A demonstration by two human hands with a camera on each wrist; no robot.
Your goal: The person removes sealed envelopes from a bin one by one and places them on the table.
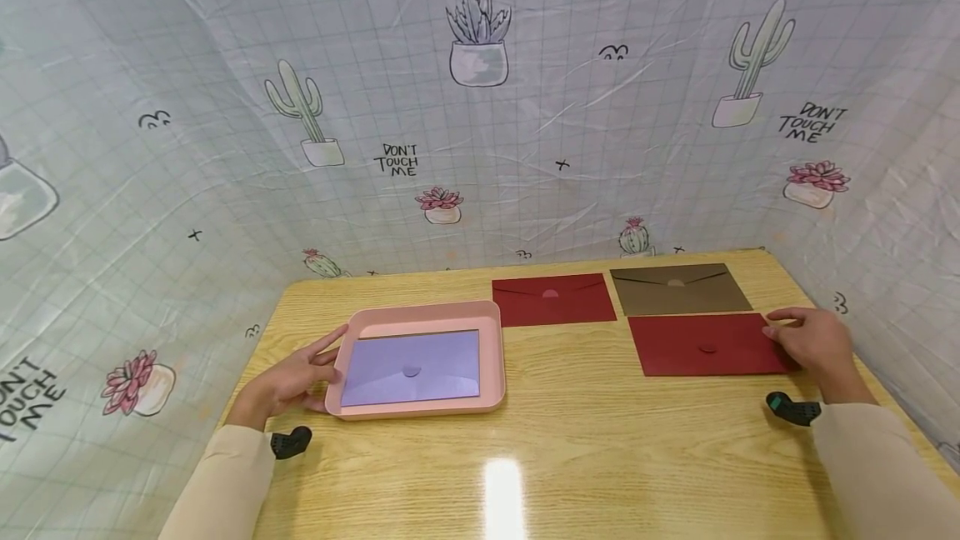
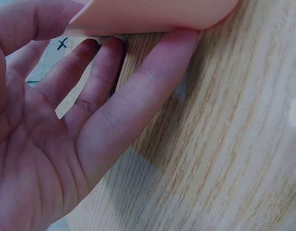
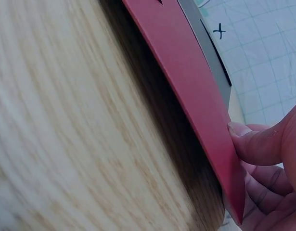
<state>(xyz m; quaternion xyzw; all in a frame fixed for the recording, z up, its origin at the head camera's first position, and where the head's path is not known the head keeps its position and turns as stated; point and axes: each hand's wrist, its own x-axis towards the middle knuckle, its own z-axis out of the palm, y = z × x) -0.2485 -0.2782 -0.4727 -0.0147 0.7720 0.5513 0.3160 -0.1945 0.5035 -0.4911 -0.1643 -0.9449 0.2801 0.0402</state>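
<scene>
Wooden table [image 1: 405, 473], pink tray [image 1: 492, 361] at left, lavender envelope [image 1: 412, 383] already inside; looks like three left: near red envelope [image 1: 697, 357], brown envelope [image 1: 682, 298], far red envelope [image 1: 552, 309]; left hand [image 1: 288, 382] grips tray's left end, right hand [image 1: 816, 347] pinches near red's lifted end

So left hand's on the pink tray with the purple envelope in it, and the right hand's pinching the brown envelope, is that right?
Not brown: the right hand pinches the front red envelope, as the right wrist view shows. The left hand is on the pink tray with the purple envelope in it.
</scene>
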